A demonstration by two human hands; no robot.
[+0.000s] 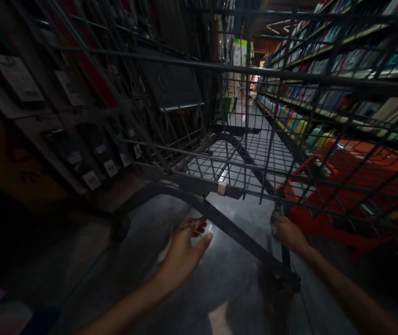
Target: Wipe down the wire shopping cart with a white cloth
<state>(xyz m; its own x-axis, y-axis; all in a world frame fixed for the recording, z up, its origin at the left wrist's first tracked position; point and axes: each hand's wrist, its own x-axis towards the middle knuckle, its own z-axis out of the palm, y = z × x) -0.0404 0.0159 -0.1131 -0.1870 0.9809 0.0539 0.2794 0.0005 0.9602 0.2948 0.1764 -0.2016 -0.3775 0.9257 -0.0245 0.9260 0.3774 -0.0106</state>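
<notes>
A grey wire shopping cart [240, 153] fills the view in a dim shop aisle, its basket holding nothing that I can see. My right hand [289, 234] is closed around the lower right corner post of the cart's frame. My left hand [185, 249] hovers with fingers apart just below the cart's dark curved lower bar [219, 216], holding nothing and close to that bar.
Shelves of colourful books [300, 121] line the right side. A red basket or bin [352, 186] stands behind the cart's right wall. Dark racks with price tags [90, 179] run along the left. The glossy floor [226, 288] stretches down the aisle ahead.
</notes>
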